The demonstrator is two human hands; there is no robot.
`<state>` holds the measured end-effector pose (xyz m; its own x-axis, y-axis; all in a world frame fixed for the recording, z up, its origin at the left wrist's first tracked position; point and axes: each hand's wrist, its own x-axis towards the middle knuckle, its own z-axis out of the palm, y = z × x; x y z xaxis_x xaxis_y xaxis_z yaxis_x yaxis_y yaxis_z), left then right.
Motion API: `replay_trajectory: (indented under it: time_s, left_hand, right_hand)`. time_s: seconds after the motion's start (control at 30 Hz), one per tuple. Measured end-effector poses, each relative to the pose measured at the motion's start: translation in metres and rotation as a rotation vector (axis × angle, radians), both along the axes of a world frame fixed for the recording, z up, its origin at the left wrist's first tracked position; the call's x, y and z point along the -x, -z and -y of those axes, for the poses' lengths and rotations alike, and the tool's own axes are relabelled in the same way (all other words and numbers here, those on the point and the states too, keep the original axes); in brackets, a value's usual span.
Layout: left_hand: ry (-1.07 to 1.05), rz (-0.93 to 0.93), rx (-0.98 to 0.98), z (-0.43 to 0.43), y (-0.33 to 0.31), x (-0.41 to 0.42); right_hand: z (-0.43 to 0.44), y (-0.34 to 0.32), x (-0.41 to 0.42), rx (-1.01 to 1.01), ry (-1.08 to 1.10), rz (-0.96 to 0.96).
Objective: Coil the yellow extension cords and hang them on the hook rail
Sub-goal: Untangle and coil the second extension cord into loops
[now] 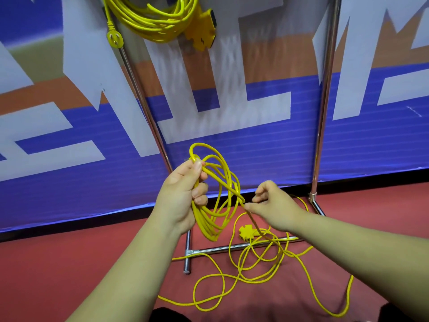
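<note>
Gripping a half-made coil point(222, 194) of yellow extension cord, the person's left hand point(183, 196) sits just below the middle of the view. Its fingers are curled round the gathered tops of several loops and its thumb lies over them. The loops hang down from the fist toward 6 o'clock, clear of the floor point(92, 263).

At 3 o'clock from that hand, the right hand point(276, 205) pinches a single strand of the same cord between thumb and forefinger, the other fingers loosely bent. The strand runs from the coil through the pinch and down toward 5 o'clock.

There the loose cord point(286, 252) lies on the red floor in tangled, overlapping curves, crossing the base bar of a chrome rack point(326, 89). A yellow socket block point(247, 232) lies on the floor among those curves, just below the right wrist.

At 12 o'clock a hung coil point(153, 24) of yellow cord is cut off by the top edge. Its plug point(114, 39) dangles at the coil's 8 o'clock, and a second socket block point(203, 29) sits at its 3 o'clock. Behind the rack stands a blue, white and orange banner point(232, 147).
</note>
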<state>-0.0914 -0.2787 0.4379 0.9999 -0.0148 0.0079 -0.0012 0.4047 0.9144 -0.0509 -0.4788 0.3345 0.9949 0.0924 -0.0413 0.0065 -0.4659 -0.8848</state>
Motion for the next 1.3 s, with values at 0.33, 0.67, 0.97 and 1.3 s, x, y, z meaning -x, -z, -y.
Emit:
replay_trajectory:
  time_s: [0.33,0.67,0.97,1.3]
  left_hand:
    - [-0.033,0.041,-0.011,-0.02,0.002,0.002]
    - [-0.264,-0.022,-0.052,-0.039,0.015,-0.005]
    - [-0.439,-0.124,-0.004,-0.051,0.027,-0.014]
    - [-0.446,-0.174,-0.072,-0.063,0.047,-0.027]
  right_hand:
    - [-0.015,-0.003,0.006,-0.178,-0.239,-0.135]
    - [-0.001,-0.015,0.007,0.086,-0.194,-0.087]
    - [0.018,-0.021,-0.008,0.174,0.006,0.041]
    - [0.028,-0.042,-0.012,-0.218,-0.233,-0.3]
